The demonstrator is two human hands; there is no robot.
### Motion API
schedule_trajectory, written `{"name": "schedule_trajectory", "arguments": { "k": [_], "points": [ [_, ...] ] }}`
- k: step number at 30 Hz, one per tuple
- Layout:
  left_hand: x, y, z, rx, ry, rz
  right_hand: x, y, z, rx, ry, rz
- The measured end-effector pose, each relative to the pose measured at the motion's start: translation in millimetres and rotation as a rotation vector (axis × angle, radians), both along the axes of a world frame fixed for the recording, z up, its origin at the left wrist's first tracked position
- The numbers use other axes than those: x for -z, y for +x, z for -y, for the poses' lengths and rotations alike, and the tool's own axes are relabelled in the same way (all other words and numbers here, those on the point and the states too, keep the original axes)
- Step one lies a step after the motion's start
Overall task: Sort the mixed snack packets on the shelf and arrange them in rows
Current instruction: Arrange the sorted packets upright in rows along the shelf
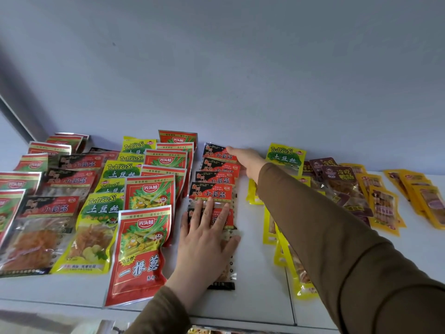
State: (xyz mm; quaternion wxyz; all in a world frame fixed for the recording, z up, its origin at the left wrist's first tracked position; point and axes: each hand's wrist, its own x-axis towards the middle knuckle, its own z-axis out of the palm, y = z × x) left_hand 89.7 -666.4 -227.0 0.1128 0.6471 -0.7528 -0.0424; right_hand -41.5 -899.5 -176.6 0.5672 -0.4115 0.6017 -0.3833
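On the white shelf [255,280], a column of black-and-red plastic snack packets [212,189] runs from near to far, each one overlapping the next like tiles, with its printed header toward the far wall. The left hand [207,239] lies flat on the nearest packet [227,261] of that column, fingers spread and pressing down, so its grip is open and clamped on nothing. The right hand [248,161] reaches to the far end, its fingers touching the right edge of the farthest black-and-red packet [216,150]; whether its grip is pinching that edge or only nudging it, I cannot tell. The column's long axis runs near to far, leaning slightly right toward the far end, and the hands sit at its two ends, so squaring it up looks like the step in hand. Left of it lie rows of red spring-onion packets [142,251] and yellow-green potato packets [96,230]. To the right, orange-yellow packets [385,208] and brown packets [342,182] lie loosely heaped, apparently unsorted.
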Motion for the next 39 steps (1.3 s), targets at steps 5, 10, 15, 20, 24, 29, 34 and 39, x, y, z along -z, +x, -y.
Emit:
{"name": "schedule_trajectory", "arguments": {
  "k": [5,10,15,20,24,29,34,39],
  "points": [
    [-3.8,0.2,-2.3,0.0,0.012,0.016,5.0,3.0,4.1,0.033,-0.098,-0.111],
    [-6.6,0.3,-6.3,0.003,0.005,0.011,-4.9,10.1,-0.8,0.05,-0.331,-0.122],
    [-7.3,-0.2,-5.9,0.005,0.019,0.008,-2.6,10.2,-6.0,0.1,-0.258,0.104],
    [-5.2,0.1,-1.6,0.013,0.021,0.001,-1.3,12.5,-10.9,0.006,-0.105,0.242],
    [-3.4,0.7,-0.7,0.015,0.025,0.01,4.6,12.1,-8.5,-0.001,-0.156,0.042],
    [-5.0,0.6,-1.6,0.01,0.033,-0.003,7.1,16.2,-6.8,-0.019,-0.217,-0.301],
    [-6.2,1.7,-1.7,0.012,0.033,-0.001,-2.9,13.9,-5.8,-0.018,-0.26,-0.251],
    [-5.3,1.7,-1.8,0.002,0.038,-0.008,-7.3,10.2,-6.7,-0.024,-0.329,-0.268]
  ]
}}
